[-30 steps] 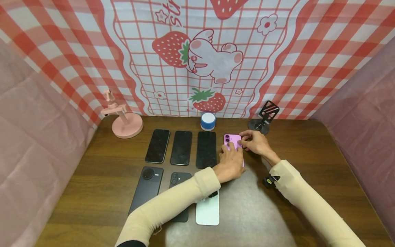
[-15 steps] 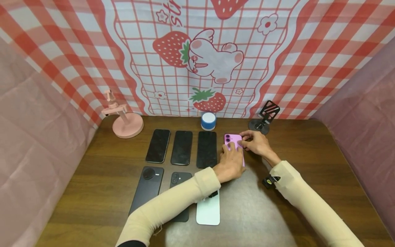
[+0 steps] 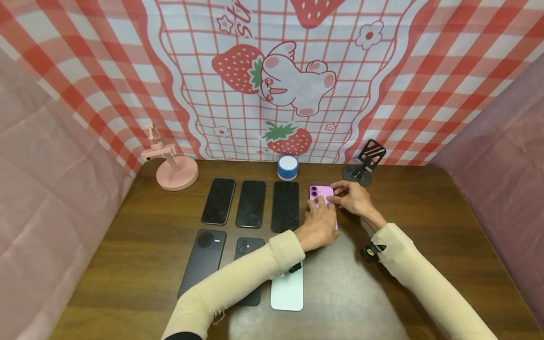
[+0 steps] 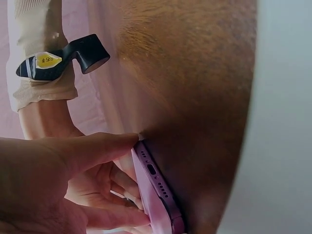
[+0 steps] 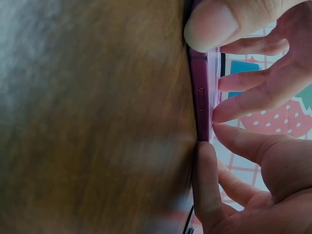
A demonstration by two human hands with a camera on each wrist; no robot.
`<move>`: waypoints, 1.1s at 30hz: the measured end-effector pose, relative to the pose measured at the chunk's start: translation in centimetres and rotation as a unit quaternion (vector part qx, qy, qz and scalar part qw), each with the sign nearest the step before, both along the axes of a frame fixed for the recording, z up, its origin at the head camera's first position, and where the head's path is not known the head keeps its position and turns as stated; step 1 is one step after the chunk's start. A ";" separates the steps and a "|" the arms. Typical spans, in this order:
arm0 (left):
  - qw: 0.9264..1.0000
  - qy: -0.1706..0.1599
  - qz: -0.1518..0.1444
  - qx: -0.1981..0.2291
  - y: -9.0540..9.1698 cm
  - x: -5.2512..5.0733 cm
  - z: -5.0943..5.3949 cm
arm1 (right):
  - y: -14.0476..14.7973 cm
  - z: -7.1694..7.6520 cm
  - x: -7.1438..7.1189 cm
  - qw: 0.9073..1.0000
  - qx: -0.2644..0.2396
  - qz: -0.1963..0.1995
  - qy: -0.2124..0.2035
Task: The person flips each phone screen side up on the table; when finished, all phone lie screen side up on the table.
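Note:
A pink phone (image 3: 325, 191) lies back up at the right end of the back row. My left hand (image 3: 319, 226) grips it from the front, with the thumb at its bottom corner in the left wrist view and fingertips on its back. At its far right corner my right hand (image 3: 356, 199) pinches the phone. The right wrist view shows the purple side edge (image 5: 201, 92) low against the table, with my right hand (image 5: 273, 163) at one end and the left thumb (image 5: 212, 27) at the other.
Three dark phones, one being the black phone (image 3: 285, 207), lie left of the pink one. In front are a grey phone (image 3: 201, 264), a black phone (image 3: 251, 244) and a pale phone (image 3: 286, 295). Behind stand a pink stand (image 3: 177, 174), a blue-white cylinder (image 3: 287, 169) and a black stand (image 3: 371, 156).

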State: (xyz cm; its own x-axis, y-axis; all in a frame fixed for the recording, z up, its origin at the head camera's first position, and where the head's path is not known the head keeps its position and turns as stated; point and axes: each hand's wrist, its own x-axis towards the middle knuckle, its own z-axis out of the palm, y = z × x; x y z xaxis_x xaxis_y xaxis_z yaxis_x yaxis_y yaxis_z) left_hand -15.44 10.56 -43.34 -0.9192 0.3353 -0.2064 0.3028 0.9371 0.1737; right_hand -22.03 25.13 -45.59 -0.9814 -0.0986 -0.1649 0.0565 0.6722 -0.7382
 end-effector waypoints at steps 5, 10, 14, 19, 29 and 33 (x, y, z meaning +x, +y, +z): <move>1.000 0.004 -0.002 -0.003 0.0 0.0 -0.1 | -0.1 -0.1 0.0 1.000 -0.015 -0.003 -0.002; 1.000 0.010 -0.007 -0.007 -0.1 0.1 -0.1 | -0.1 -0.3 -0.1 1.000 -0.026 -0.002 -0.006; 1.000 0.009 -0.007 -0.001 0.0 0.1 -0.2 | 0.0 -0.4 -0.1 0.999 -0.034 -0.005 -0.009; 1.000 0.003 -0.005 0.009 -0.1 0.0 0.0 | 0.0 -0.2 -0.1 0.999 -0.046 -0.007 -0.007; 0.999 -0.013 0.006 0.045 -0.2 0.1 -0.1 | 0.1 -0.1 0.1 0.997 -0.079 0.002 -0.007; 0.998 -0.015 0.010 0.062 -0.5 0.1 0.0 | 0.2 -0.2 0.1 0.996 -0.093 0.010 -0.012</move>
State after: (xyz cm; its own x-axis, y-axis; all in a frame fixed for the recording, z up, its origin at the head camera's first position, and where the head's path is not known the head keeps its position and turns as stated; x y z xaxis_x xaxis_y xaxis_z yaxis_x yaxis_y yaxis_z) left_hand -15.29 10.10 -43.33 -0.9201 0.3415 -0.1919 0.2770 0.9136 0.2976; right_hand -21.96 25.30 -45.83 -0.9748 -0.1491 -0.1656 0.0637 0.5258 -0.8482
